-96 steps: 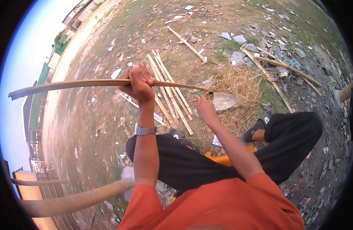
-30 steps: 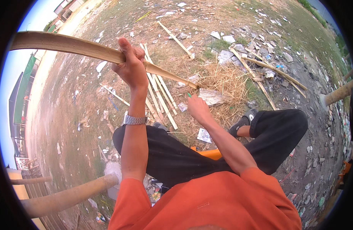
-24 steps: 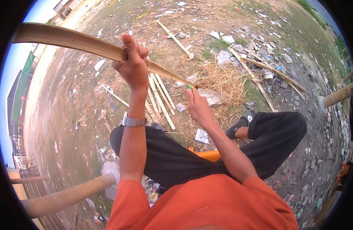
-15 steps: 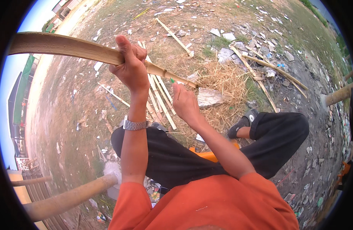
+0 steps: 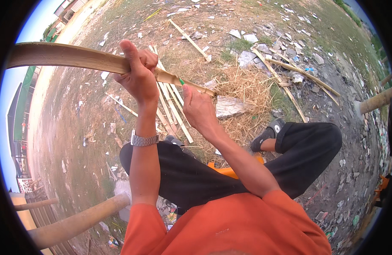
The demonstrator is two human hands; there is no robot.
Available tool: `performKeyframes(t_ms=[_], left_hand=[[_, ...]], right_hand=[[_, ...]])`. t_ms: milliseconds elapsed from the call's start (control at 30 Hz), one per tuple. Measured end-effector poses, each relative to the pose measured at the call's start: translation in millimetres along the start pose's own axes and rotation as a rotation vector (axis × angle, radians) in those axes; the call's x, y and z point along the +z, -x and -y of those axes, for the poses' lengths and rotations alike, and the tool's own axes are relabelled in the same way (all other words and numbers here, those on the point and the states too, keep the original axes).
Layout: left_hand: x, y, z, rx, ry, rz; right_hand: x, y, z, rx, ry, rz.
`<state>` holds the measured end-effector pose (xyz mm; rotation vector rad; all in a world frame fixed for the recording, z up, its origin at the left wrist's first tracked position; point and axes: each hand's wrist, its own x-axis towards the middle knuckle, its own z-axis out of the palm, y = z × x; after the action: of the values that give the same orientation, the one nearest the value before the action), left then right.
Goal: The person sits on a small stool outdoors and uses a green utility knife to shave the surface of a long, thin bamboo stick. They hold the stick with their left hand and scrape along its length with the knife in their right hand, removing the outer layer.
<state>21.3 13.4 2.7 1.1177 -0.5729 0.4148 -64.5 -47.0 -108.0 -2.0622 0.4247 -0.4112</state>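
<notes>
A long split bamboo strip (image 5: 76,57) slants across the head view from the far left down to a pale wood block (image 5: 230,107) on the ground. My left hand (image 5: 138,74) is closed round the strip, thumb pointing up. My right hand (image 5: 199,108) is closed beside its lower part, near a node. A small green piece (image 5: 182,81) pokes out by my right thumb, against the bamboo; the rest of what that hand holds is hidden. The strip's lower end appears to meet the block's left edge.
Several narrow bamboo strips (image 5: 172,104) lie on the ground beyond my knees. Dry straw shavings (image 5: 251,87) surround the block. Longer bamboo pieces (image 5: 285,85) and broken tile bits lie to the right. Thick poles (image 5: 81,221) stand at both sides. Something orange (image 5: 225,171) shows beneath me.
My right hand and the green piece have moved a little left and up along the bamboo, closer to my left hand. My left hand keeps its grip; the whole view has shifted slightly.
</notes>
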Motion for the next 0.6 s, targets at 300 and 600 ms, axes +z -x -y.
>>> performKeyframes(t_ms=[300, 600], left_hand=[[-5, 5, 2, -0.025, 0.047, 0.017], [-14, 9, -5, -0.04, 0.037, 0.08]], right_hand=[[12, -3, 1, 0.042, 0.03, -0.018], [15, 52, -139, 0.407, 0.229, 0.094]])
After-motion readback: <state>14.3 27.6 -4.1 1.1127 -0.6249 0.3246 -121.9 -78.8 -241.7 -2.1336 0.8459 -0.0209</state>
